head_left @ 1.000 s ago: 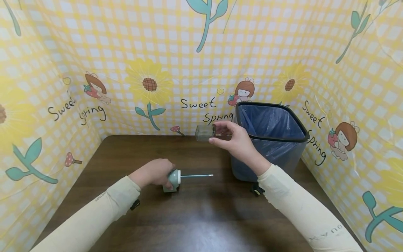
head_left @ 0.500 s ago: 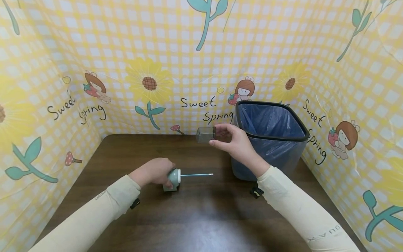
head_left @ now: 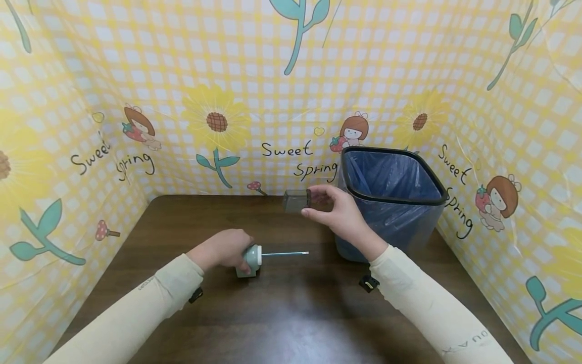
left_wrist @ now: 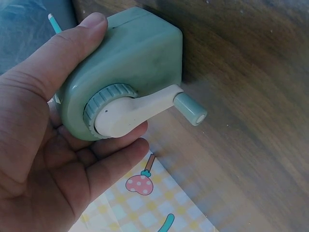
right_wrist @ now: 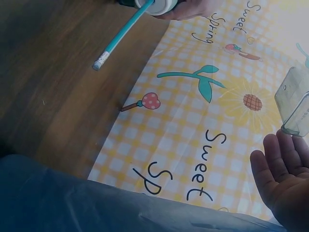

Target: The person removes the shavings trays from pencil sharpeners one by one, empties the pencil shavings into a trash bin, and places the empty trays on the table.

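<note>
My left hand (head_left: 223,247) grips a light-green hand-crank pencil sharpener (left_wrist: 140,43) low over the brown table. Its white crank arm (left_wrist: 145,107) ends in a green knob, which no finger touches in the left wrist view. A blue pencil (head_left: 284,253) sticks out of the sharpener's white front, its eraser end pointing right. Farther back, my right hand (head_left: 341,212) pinches a see-through grey shavings box (head_left: 295,201) by its right end, thumb below and fingers above. The box is raised above the table, left of the bin. In the right wrist view, no shavings show in the box (right_wrist: 293,104).
A bin (head_left: 386,227) with a blue liner and a black rim stands at the back right, close beside my right hand. Yellow checked cloth (head_left: 291,101) walls in the back and both sides of the table (head_left: 273,323).
My right hand has come down slightly with the shavings box, which has shifted a little lower. The left hand, sharpener and pencil stay where they were.
</note>
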`<state>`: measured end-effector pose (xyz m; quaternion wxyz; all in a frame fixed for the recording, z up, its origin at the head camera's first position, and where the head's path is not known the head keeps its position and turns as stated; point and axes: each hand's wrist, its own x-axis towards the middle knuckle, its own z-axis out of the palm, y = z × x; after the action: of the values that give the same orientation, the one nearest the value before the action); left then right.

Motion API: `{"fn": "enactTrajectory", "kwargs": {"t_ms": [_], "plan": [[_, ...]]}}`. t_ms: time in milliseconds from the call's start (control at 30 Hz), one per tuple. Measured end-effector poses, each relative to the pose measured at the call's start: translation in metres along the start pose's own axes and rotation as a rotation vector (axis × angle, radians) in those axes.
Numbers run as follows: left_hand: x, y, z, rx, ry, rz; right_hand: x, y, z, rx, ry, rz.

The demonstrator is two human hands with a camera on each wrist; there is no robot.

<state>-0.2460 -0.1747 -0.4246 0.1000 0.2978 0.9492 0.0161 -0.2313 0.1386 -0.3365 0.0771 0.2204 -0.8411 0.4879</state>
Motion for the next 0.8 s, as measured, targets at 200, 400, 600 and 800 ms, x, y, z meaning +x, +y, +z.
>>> {"fn": "enactTrajectory", "kwargs": {"t_ms": [200, 400, 600, 800], "plan": [[0.000, 0.000, 0.000, 0.006, 0.002, -0.002, -0.003, 0.002, 0.002, -0.003, -0.004, -0.011], [0.000, 0.000, 0.002, 0.005, 0.002, -0.003, -0.007, 0.005, 0.006, -0.003, -0.008, 0.017], [0.000, -0.001, 0.003, 0.012, 0.003, -0.007, -0.010, 0.007, 0.007, -0.007, -0.008, 0.038], [0.001, -0.001, 0.003, 0.009, 0.002, -0.004, -0.013, 0.014, 0.012, 0.016, -0.002, 0.036]]}}
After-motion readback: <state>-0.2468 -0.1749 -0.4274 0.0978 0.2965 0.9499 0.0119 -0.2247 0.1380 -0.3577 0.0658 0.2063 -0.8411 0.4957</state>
